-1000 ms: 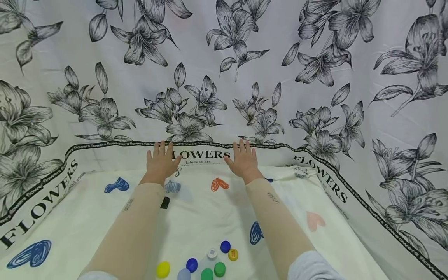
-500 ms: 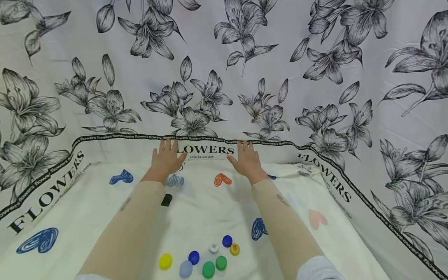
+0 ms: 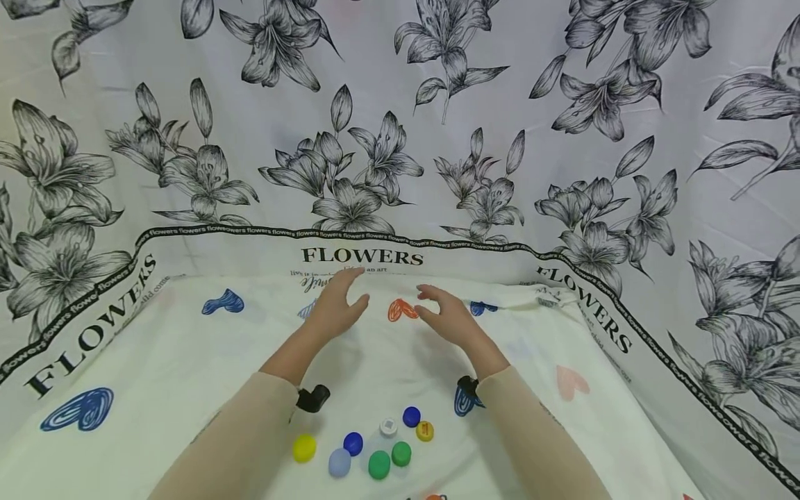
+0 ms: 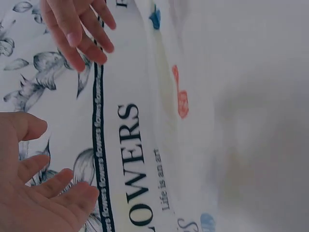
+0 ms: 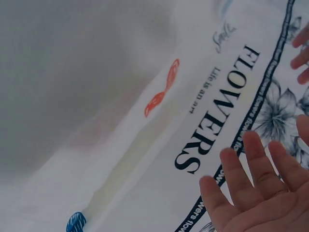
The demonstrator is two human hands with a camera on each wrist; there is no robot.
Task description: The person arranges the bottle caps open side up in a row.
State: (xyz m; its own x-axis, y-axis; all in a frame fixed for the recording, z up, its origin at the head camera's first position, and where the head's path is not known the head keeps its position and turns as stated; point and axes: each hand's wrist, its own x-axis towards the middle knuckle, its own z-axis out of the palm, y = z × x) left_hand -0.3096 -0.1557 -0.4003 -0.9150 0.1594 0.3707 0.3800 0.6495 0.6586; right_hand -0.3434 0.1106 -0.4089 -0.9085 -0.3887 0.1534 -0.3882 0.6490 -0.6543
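Note:
Both hands hover over the far part of the white cloth (image 3: 187, 361), palms turned toward each other and apart. The left hand (image 3: 334, 309) has its fingers extended and slightly bent, holding nothing. Facing it, the right hand (image 3: 451, 316) is also empty, its fingers loosely bent. In the left wrist view the left hand (image 4: 46, 193) shows relaxed fingers, the right hand (image 4: 79, 29) above it. The right wrist view has the right hand (image 5: 263, 186) with spread fingers. Nearer the body lie several bottle caps, among them a yellow cap (image 3: 304, 448), a green cap (image 3: 378, 464) and a white cap (image 3: 388, 426).
A curtain (image 3: 362, 62) printed with black lilies stands behind and around the cloth. Beside the caps are a light blue cap (image 3: 339, 462), a dark blue cap (image 3: 411, 417) and a gold cap (image 3: 425, 430). An orange shape (image 3: 435, 497) shows at the bottom edge.
Both hands have drawn back from the far printed border and turned from palms down to facing each other. The view has tilted down, bringing more of the near cloth in.

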